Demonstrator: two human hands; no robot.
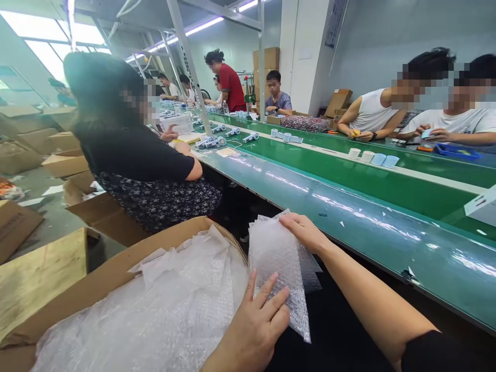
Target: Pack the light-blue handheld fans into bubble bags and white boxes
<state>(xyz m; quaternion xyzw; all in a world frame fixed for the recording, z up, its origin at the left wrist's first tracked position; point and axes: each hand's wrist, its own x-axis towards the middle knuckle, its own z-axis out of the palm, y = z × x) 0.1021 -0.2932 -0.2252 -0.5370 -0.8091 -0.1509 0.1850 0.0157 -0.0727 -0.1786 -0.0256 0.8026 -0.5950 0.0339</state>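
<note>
A thin stack of clear bubble wrap bags hangs over my lap, just right of a big open cardboard box. My right hand pinches the stack at its upper right corner, its thumb hidden behind the sheets. Against the lower front of the same bags, my left hand rests with its fingers spread. More loose bubble wrap bags fill the box to its rim, close by my left hand.
A green conveyor table runs along my right, its near edge beyond my right forearm. Light blue and cream cups and several grey-blue devices sit on it. A person in black sits ahead left; co-workers line the far side.
</note>
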